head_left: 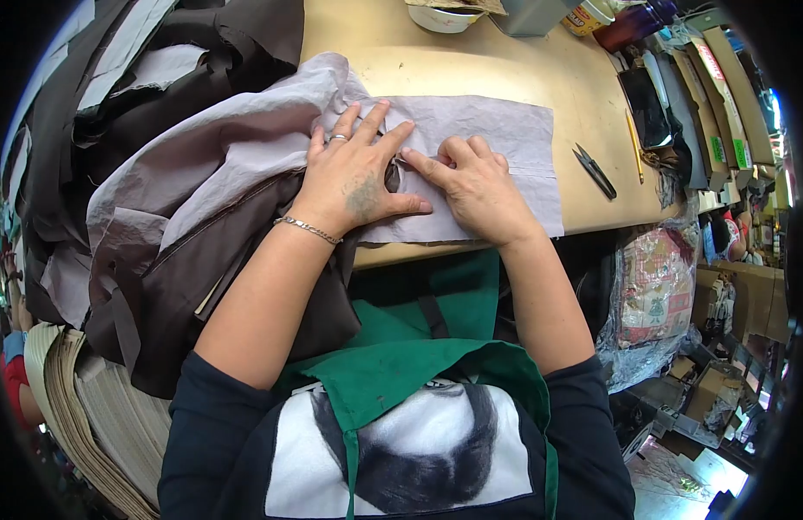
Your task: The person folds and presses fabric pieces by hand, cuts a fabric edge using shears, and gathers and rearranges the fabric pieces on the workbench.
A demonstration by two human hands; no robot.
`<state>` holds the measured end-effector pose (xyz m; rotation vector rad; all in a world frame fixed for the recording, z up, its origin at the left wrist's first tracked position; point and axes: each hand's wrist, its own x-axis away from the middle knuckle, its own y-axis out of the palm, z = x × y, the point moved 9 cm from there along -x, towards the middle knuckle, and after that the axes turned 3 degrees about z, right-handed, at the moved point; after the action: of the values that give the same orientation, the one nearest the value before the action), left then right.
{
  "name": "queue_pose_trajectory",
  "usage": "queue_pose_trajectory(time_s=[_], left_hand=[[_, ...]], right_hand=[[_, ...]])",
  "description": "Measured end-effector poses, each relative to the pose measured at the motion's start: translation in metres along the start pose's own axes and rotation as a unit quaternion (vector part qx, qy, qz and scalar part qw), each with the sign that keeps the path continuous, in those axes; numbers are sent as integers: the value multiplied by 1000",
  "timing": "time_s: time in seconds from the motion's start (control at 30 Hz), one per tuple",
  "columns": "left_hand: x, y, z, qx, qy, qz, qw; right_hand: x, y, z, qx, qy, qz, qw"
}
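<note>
A piece of pale mauve fabric (497, 130) lies spread on the table, joined to or overlapping a bunched dark brown and mauve cloth (237, 234) on the left. My left hand (358, 173), with a ring and a chain bracelet, lies flat on the fabric with its fingers spread. Just right of it, my right hand (475, 186) presses on the cloth with the index finger stretched toward the left hand and the other fingers curled. Whether something small is pinched under the right fingers is hidden.
Thread snips (597, 172) and a yellow pencil (634, 143) lie on the table (401, 56) at the right. Dark cloth (245, 52) is heaped at upper left. A white bowl (445, 17) stands at the back. A plastic-wrapped bundle (653, 290) sits at right, below table height.
</note>
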<state>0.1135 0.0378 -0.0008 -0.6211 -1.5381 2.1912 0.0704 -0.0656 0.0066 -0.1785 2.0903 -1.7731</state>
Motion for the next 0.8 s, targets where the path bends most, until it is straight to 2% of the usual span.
queue_pose_trajectory(time_s=[0.17, 0.47, 0.8], left_hand=[[0, 0, -1, -15, 4, -18, 1000], [0, 2, -15, 15, 13, -16, 1000], [-5, 11, -25, 17, 8, -115, 993]], right_hand=[[6, -1, 8, -69, 7, 51, 996], [5, -3, 9, -96, 14, 56, 994], [5, 3, 8, -81, 18, 32, 996]])
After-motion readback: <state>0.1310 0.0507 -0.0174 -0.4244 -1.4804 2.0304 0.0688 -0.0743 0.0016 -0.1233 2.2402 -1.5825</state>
